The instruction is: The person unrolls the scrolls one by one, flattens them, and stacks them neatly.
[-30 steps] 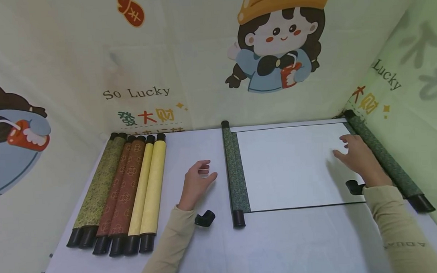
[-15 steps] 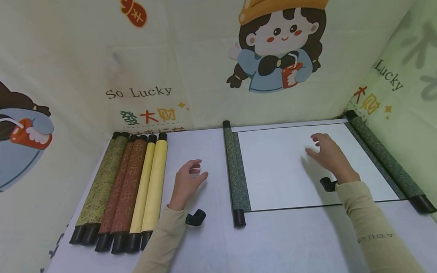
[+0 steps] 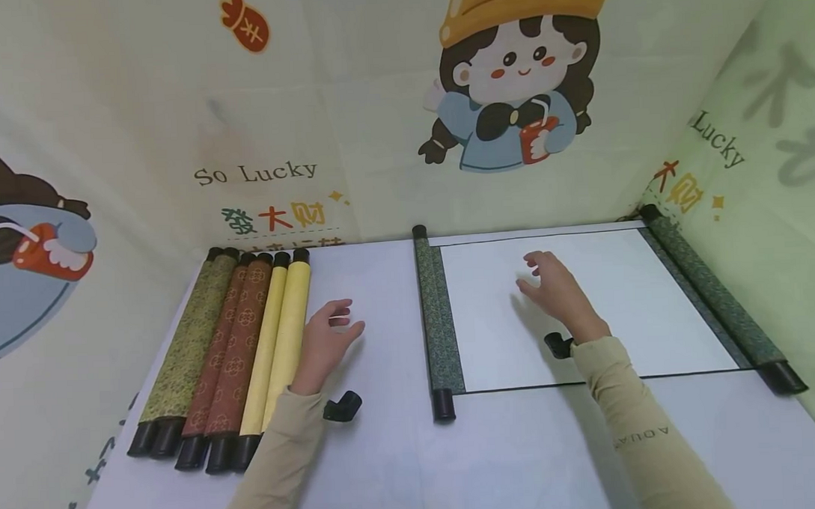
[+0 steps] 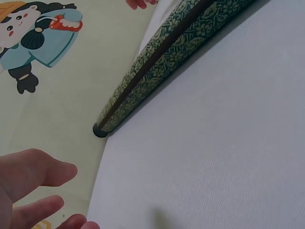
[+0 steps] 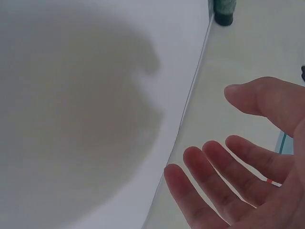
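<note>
A scroll lies unrolled on the table, its white sheet (image 3: 491, 334) bordered by green patterned cloth. Its left roll (image 3: 428, 314) and right roll (image 3: 719, 296) end in black knobs. My right hand (image 3: 557, 290) hovers over the sheet, fingers loosely bent and thumb apart, casting a shadow on it. Nothing is in that hand (image 5: 238, 171) in the right wrist view. Between the left roll and the yellow scrolls, my left hand (image 3: 323, 347) is held above the table with relaxed fingers, holding nothing. The left wrist view shows the green roll (image 4: 157, 62) beyond its thumb.
On the left lie several rolled scrolls side by side: olive green (image 3: 191, 344), reddish brown (image 3: 239, 358) and yellow (image 3: 291, 311). A printed cloth backdrop (image 3: 370, 136) stands along the rear and sides of the white table (image 3: 401, 464). Small black devices are on both wrists.
My right hand has moved left, from beside the right roll to over the middle of the sheet. My left hand has drifted left, closer to the yellow scrolls. The unrolled scroll stays put.
</note>
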A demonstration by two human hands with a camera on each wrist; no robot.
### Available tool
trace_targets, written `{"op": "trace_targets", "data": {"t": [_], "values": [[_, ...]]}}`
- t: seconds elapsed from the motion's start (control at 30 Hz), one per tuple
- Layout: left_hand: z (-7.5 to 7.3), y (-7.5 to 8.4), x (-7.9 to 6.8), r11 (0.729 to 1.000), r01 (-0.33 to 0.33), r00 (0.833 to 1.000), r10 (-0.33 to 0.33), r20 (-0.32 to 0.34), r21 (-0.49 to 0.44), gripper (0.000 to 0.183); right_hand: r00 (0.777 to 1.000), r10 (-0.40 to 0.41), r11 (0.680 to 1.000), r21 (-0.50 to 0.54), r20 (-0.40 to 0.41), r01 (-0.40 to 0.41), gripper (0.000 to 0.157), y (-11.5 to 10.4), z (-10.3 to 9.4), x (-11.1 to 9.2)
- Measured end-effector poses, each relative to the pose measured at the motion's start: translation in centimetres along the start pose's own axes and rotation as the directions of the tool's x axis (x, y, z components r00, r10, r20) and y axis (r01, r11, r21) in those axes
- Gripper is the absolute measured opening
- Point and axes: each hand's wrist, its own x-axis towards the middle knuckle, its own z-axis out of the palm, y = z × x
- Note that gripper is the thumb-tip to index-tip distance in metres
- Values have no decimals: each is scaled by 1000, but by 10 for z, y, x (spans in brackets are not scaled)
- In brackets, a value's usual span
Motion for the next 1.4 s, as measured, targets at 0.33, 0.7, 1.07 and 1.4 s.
{"op": "trace_targets", "data": {"t": [0.33, 0.7, 1.07, 1.4], "values": [[-16, -8, -1, 999, 53, 999, -53, -3, 6, 51, 999, -48, 998, 33, 19, 48, 50, -42, 30, 6], [-35, -11, -8, 996, 93, 996, -93, -15, 3, 52, 995, -95, 995, 39, 36, 94, 59, -79, 52, 10], [-56, -11, -6, 995, 104, 994, -104, -28, -4, 52, 981, -165, 986, 41, 105, 162, 61, -112, 71, 11], [-74, -16, -1, 994, 101, 994, -99, -55, 38, 54, 964, -238, 971, 16, 120, 238, 55, -144, 88, 9]]}}
